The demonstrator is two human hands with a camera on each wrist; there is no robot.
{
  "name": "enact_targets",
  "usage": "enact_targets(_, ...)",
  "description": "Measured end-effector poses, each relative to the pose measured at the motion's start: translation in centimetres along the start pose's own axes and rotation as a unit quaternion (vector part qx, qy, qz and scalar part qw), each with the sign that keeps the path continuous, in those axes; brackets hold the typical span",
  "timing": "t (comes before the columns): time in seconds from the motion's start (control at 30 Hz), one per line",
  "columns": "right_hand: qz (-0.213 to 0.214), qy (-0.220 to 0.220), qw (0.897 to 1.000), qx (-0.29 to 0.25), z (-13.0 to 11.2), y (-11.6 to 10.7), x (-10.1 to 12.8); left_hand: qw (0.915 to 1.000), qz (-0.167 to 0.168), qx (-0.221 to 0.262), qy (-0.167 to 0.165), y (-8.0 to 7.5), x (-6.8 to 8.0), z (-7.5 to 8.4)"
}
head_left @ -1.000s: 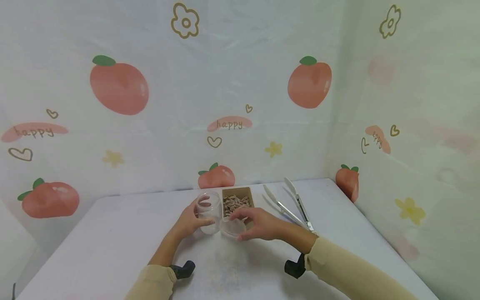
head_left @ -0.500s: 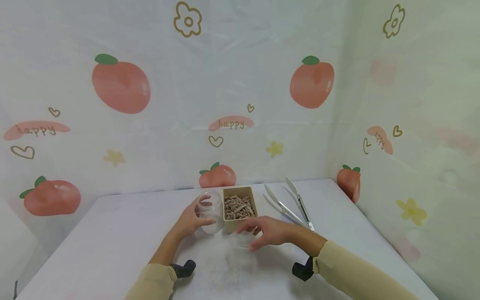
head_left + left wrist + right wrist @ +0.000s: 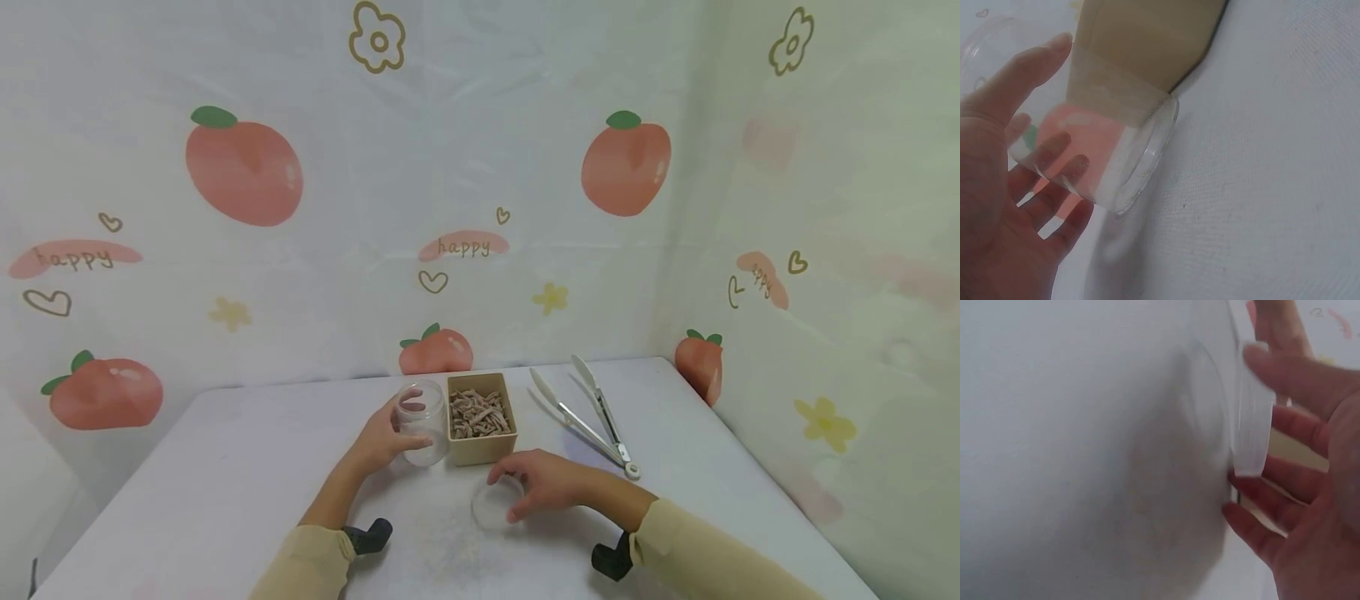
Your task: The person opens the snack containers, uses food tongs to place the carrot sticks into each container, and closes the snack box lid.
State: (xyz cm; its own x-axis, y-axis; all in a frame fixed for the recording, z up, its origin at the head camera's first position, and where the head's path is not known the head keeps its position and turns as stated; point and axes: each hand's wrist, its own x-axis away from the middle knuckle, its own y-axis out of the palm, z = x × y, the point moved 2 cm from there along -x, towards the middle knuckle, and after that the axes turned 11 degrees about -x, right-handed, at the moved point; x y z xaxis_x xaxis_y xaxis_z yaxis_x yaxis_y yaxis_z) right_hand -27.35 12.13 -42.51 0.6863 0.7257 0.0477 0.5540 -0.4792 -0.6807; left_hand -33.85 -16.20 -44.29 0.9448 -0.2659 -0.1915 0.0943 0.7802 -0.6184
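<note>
My left hand point(image 3: 380, 437) grips a clear, wide-mouthed jar point(image 3: 425, 427) around its side, thumb in front and fingers behind. The jar stands upright on the white table, and no contents show through its wall in the left wrist view. My right hand point(image 3: 547, 481) holds a clear round lid point(image 3: 492, 505) by its rim, low over the table in front of the box. In the right wrist view the lid's ribbed edge point(image 3: 1252, 419) sits between thumb and fingers. Whether the lid touches the table cannot be told.
A beige box point(image 3: 482, 452) filled with brownish strips point(image 3: 480, 414) stands right beside the jar. Spread metal tongs point(image 3: 609, 421) with pale tips lie to the right of the box. A printed white cloth wall rises behind the table point(image 3: 247, 475).
My right hand has carried the lid away from the jar, toward the front right and down near the table, uncovering the box. The left hand and jar stay put.
</note>
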Motion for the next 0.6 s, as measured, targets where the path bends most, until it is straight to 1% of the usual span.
enact_targets(0.13, 0.019, -0.031, 0.998, 0.054, 0.07, 0.39, -0.10, 1.0000, 0.000, -0.001, 0.001, -0.08, 0.04, 0.11)
enact_targets(0.23, 0.025, -0.043, 0.996, 0.074, 0.15, 0.67, -0.18, 1.0000, 0.000, -0.003, 0.002, -0.11, 0.06, 0.15)
enact_targets(0.5, 0.012, -0.023, 0.996, 0.084, 0.37, 0.67, -0.06, 1.0000, 0.000, -0.002, 0.001, -0.09, 0.01, 0.05)
enact_targets(0.6, 0.006, -0.023, 0.996, 0.089, 0.33, 0.40, 0.01, 1.0000, 0.001, -0.008, 0.005, -0.13, -0.06, 0.06)
